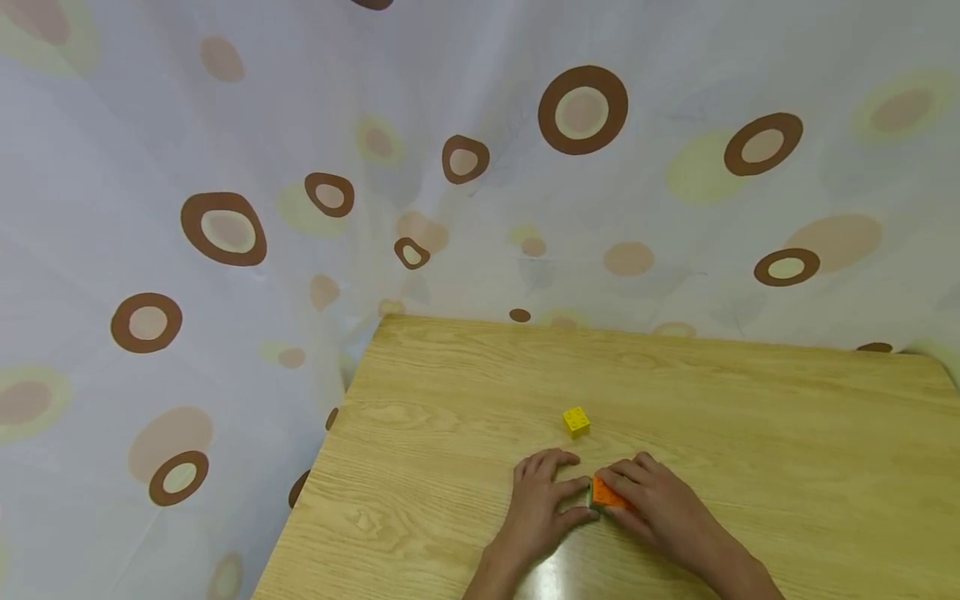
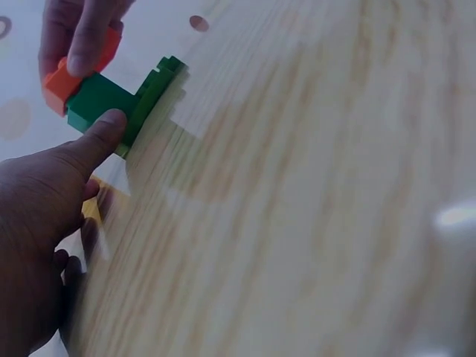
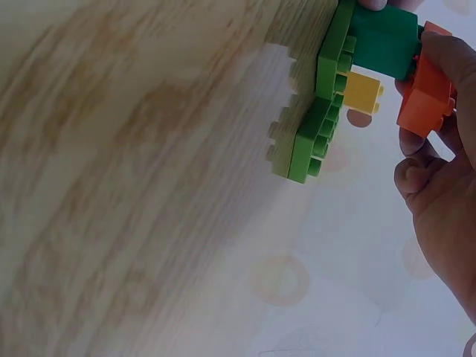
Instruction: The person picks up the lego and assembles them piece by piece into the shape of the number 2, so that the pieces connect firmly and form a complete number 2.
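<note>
Fingers of the right hand (image 1: 663, 508) are curled round an orange brick (image 1: 609, 493) in the head view, close above the wooden table (image 1: 450, 400). The left hand (image 1: 536, 504) faces it from the other side, thumb and forefinger converging at the brick's edge. I note a yellow brick (image 1: 577, 422) lying apart beyond the left fingertips; a careless forward sweep could knock it away.

From my left wrist view, the left thumb presses a dark green block (image 2: 100, 97), directly against which the orange brick sits. I judge the left grip to be a pinch at the fingertips only; uneven pressure from the right could twist the block out of it.

On the right wrist view, the right thumb lies over the orange brick. The dark green block stands on light green flat pieces (image 3: 311, 141) at the table surface. The orange brick looks slightly skewed, and I cannot tell whether it is fully seated. Pressing it at that angle risks jamming the studs; pulling risks lifting the flat pieces, since I see no finger holding them down.
</note>
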A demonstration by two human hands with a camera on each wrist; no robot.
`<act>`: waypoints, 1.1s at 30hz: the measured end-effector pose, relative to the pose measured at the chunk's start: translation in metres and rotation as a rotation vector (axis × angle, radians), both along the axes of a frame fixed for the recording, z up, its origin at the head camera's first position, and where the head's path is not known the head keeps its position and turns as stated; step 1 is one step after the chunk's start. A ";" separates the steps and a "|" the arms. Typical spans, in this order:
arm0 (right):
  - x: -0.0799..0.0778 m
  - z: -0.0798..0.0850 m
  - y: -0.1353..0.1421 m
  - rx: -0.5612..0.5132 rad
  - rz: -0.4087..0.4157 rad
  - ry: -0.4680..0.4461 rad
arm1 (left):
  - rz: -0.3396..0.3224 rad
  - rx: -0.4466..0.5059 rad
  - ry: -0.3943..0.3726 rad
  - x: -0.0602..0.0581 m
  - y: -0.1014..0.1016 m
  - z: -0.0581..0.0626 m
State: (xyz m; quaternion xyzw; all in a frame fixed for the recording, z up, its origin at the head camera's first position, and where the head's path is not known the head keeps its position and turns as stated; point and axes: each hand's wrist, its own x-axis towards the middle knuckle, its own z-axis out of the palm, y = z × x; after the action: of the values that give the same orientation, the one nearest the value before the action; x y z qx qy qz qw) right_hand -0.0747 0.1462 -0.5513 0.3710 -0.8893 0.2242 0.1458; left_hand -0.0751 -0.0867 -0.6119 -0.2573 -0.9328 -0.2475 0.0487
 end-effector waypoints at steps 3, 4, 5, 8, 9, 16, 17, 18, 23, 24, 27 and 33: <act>-0.001 -0.001 0.000 -0.001 0.004 -0.003 | -0.002 -0.004 0.009 0.000 0.000 0.000; -0.001 -0.001 0.000 0.002 0.009 -0.005 | -0.002 -0.003 0.012 0.001 0.000 0.000; -0.001 -0.001 -0.001 0.005 0.013 -0.007 | -0.001 0.001 0.014 0.001 0.001 0.000; -0.002 -0.001 -0.002 0.013 0.023 -0.003 | -0.005 0.015 0.011 0.002 0.002 0.001; -0.002 -0.001 -0.002 0.014 0.024 0.000 | -0.006 0.016 0.011 0.002 0.002 0.000; -0.001 0.001 -0.001 0.014 0.001 0.012 | -0.002 0.009 0.035 0.000 0.000 -0.004; -0.001 0.000 -0.001 0.009 -0.002 0.011 | -0.003 0.012 0.039 -0.001 -0.001 -0.004; -0.001 0.000 -0.001 0.003 -0.004 0.009 | -0.003 0.014 0.038 -0.001 -0.002 -0.004; -0.001 -0.002 0.000 -0.019 -0.004 0.006 | -0.002 0.008 0.042 0.000 -0.001 -0.003; -0.001 -0.003 0.000 -0.019 -0.002 0.008 | -0.001 0.006 0.043 0.000 -0.001 -0.003; -0.001 -0.003 0.001 -0.013 0.005 0.019 | -0.001 0.007 0.050 0.000 0.000 -0.003; -0.001 0.000 0.001 0.002 0.024 -0.001 | 0.000 0.006 0.060 0.000 0.000 -0.003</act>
State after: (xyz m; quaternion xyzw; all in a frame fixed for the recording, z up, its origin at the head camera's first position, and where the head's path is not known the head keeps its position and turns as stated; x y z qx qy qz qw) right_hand -0.0756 0.1471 -0.5512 0.3815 -0.8851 0.2253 0.1425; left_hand -0.0746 -0.0868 -0.6150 -0.2645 -0.9301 -0.2427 0.0774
